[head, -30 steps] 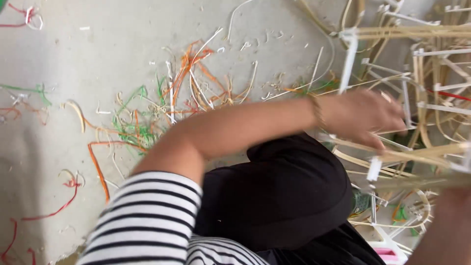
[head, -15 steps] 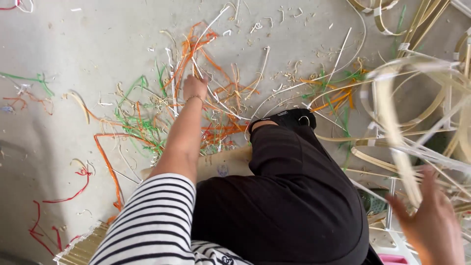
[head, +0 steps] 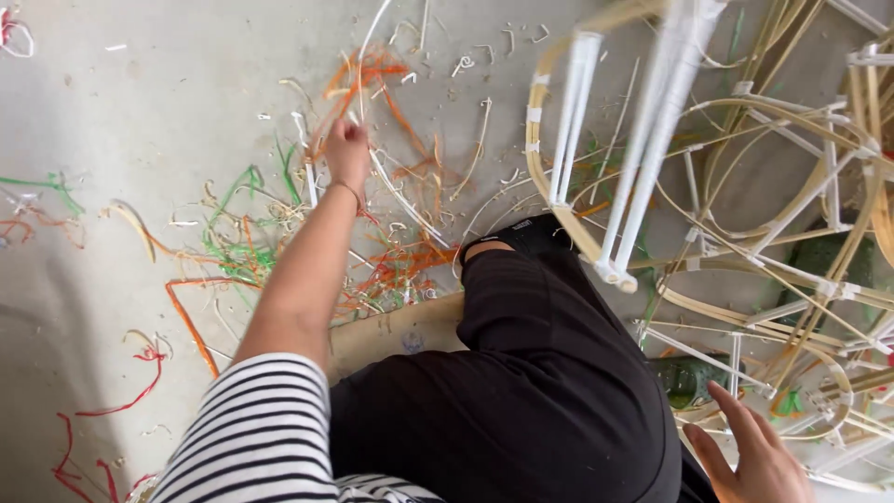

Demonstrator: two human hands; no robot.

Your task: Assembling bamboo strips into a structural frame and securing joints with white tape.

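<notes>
A: Head view, nearest first: how many hands?

B: Two. The right hand (head: pixel 759 456) at the bottom edge, fingers spread wide and holding nothing, beside the cane frame (head: pixel 745 233). One black-trousered knee (head: pixel 521 373) lies between the arms.

A: And farther out?

B: The left hand (head: pixel 346 149) is closed round a white strip (head: pixel 391 191) amid uncounted coloured scraps (head: pixel 251 233). The strip's long axis slants toward lower right. Bare floor (head: pixel 140 102) lies open to the left.

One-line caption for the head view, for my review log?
Left hand pinching a white strip amid coloured offcuts on grey floor; right hand open beside bamboo frame.
</notes>
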